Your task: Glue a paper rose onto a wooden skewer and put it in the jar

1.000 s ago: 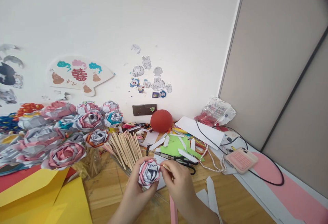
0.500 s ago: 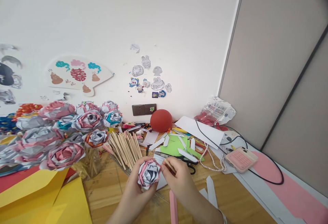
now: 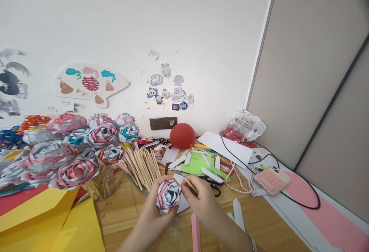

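Note:
A pink and white paper flower (image 3: 168, 195) sits in my left hand (image 3: 155, 209), its fingers and thumb curled around the petals. Close beside it on the right, my right hand (image 3: 198, 196) is closed on a thin wooden stick (image 3: 189, 184), of which only a short piece shows between the fingers. The right fingertips are at the flower's edge; whether they touch it I cannot tell. A folded pink paper strip (image 3: 195, 231) lies below the right hand. Black-handled scissors (image 3: 215, 189) lie partly hidden behind that hand.
Several finished paper flowers (image 3: 77, 171) crowd the left side, with yellow paper (image 3: 83, 229) before them. Wooden sticks (image 3: 141, 167) stand bundled behind my left hand. Green paper (image 3: 196, 162), a red balloon (image 3: 182, 136), a pearl string (image 3: 238, 184) and a pink-cased phone (image 3: 272, 180) lie farther back and right.
The view has shifted slightly, so everything sits a little farther right in the picture. Both hands keep the same hold on the flower and the stick.

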### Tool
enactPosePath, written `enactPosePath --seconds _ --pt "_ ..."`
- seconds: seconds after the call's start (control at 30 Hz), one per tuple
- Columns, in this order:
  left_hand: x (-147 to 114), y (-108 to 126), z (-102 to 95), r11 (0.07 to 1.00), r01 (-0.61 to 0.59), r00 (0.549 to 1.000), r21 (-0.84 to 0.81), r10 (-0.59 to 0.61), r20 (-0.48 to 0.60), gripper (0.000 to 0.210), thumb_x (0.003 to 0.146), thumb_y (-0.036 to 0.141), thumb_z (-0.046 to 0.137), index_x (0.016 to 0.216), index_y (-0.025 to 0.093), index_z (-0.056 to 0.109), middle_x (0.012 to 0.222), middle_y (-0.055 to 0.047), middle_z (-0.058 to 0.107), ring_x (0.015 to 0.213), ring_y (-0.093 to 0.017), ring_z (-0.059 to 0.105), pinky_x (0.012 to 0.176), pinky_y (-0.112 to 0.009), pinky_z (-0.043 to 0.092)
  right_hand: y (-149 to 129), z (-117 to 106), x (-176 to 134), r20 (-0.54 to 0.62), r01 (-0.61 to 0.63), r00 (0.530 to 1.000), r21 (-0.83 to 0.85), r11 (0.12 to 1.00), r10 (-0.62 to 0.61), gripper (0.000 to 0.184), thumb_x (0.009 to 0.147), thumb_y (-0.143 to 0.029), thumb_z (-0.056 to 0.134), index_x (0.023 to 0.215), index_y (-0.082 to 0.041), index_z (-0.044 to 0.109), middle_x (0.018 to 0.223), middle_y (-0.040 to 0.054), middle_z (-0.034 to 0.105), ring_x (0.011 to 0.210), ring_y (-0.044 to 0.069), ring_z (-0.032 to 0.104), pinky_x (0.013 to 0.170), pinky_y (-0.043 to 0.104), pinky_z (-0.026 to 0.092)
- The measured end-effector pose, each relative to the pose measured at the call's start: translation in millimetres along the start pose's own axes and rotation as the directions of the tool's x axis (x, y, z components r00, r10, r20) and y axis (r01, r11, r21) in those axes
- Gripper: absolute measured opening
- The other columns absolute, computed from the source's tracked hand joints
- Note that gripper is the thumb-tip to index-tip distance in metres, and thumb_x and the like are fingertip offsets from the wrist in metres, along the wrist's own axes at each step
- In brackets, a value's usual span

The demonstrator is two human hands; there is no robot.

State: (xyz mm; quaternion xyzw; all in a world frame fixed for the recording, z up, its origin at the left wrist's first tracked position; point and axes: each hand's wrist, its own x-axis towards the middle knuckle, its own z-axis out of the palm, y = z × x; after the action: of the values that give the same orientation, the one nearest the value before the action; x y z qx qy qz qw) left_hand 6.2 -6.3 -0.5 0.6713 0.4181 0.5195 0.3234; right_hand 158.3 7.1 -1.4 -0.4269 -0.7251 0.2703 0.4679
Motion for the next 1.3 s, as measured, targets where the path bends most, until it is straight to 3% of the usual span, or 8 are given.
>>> enactPosePath --seconds 0.2,0.47,0.57,0.7,0.83,1.0,1.13,1.3 --pt "0 0 0.2 1.0 0.014 1.0 -0.025 -0.014 0.006 0.039 0.066 0.013 0.058 0.101 0.022 0.044 0.093 -0.005 0.057 0.086 -0.019 0.058 0.076 -0.029 0.047 -5 1 -3 -0.019 0.06 0.998 -0.084 0.995 -0.062 0.013 0.082 -0.021 0.039 0.068 -0.02 0.042 0.059 -0.0045 0.037 0.053 0.011 0.035 0.05 0.021 0.03" --pt "-2 0 -0.9 0.998 0.061 0.997 -0.012 -0.06 0.05 0.042 0.065 0.012 0.056 0.103 0.021 0.041 0.098 -0.005 0.055 0.09 -0.02 0.056 0.079 -0.029 0.045 -6 -4 0 0.049 0.001 0.999 -0.03 1.0 0.001 0.017 0.082 -0.021 0.039 0.065 -0.021 0.036 0.057 -0.006 0.032 0.051 0.01 0.032 0.047 0.02 0.026" --pt "-1 -1 -0.6 0.998 0.061 0.995 0.009 -0.061 0.077 0.041 0.067 0.011 0.053 0.104 0.021 0.039 0.098 -0.005 0.054 0.09 -0.019 0.055 0.081 -0.029 0.044 -2 -1 -2 -0.028 0.114 0.992 -0.201 0.973 -0.122 0.007 0.079 -0.017 0.042 0.072 -0.02 0.044 0.059 -0.0043 0.041 0.051 0.011 0.038 0.048 0.021 0.025" --pt "-2 -4 -0.5 0.999 0.039 0.994 0.025 -0.041 0.098 0.042 0.066 0.009 0.052 0.104 0.022 0.038 0.097 -0.003 0.053 0.09 -0.018 0.055 0.08 -0.028 0.044 3 3 -4 -0.064 0.261 0.95 -0.373 0.891 -0.305 0.01 0.076 -0.013 0.04 0.075 -0.019 0.048 0.062 -0.0013 0.049 0.054 0.013 0.043 0.052 0.023 0.025" --pt "-3 -5 -0.5 0.999 0.04 0.992 0.036 -0.044 0.121 0.043 0.066 0.008 0.05 0.105 0.022 0.038 0.096 -0.003 0.054 0.088 -0.018 0.055 0.078 -0.028 0.045 0 0 -3 -0.032 0.137 0.988 -0.302 0.943 -0.154 0.012 0.078 -0.014 0.038 0.069 -0.02 0.041 0.059 -0.0032 0.043 0.053 0.012 0.038 0.05 0.023 0.023" --pt "-4 -5 -0.3 0.999 0.014 0.993 0.037 -0.018 0.117 0.043 0.066 0.008 0.05 0.106 0.022 0.039 0.104 -0.005 0.053 0.099 -0.02 0.052 0.085 -0.029 0.041 -8 -7 1 0.103 -0.08 0.992 0.032 0.996 0.076 0.021 0.081 -0.023 0.04 0.063 -0.021 0.031 0.057 -0.0058 0.03 0.054 0.01 0.03 0.05 0.021 0.024" --pt "-3 -6 -0.8 0.999 0.025 0.993 0.045 -0.03 0.114 0.043 0.067 0.009 0.05 0.106 0.022 0.039 0.103 -0.004 0.053 0.095 -0.019 0.054 0.083 -0.029 0.041 -7 -5 1 0.119 -0.126 0.987 0.137 0.983 0.109 0.008 0.078 -0.019 0.043 0.07 -0.02 0.04 0.059 -0.0062 0.033 0.053 0.009 0.03 0.049 0.02 0.025" --pt "-3 -5 -1.4 0.998 0.043 0.99 0.043 -0.048 0.133 0.044 0.066 0.008 0.05 0.107 0.023 0.039 0.1 -0.003 0.053 0.089 -0.018 0.054 0.08 -0.027 0.042 -5 -3 0 0.081 -0.077 0.994 0.053 0.996 0.072 0.012 0.08 -0.021 0.042 0.068 -0.02 0.04 0.058 -0.0061 0.033 0.052 0.009 0.031 0.049 0.021 0.024"
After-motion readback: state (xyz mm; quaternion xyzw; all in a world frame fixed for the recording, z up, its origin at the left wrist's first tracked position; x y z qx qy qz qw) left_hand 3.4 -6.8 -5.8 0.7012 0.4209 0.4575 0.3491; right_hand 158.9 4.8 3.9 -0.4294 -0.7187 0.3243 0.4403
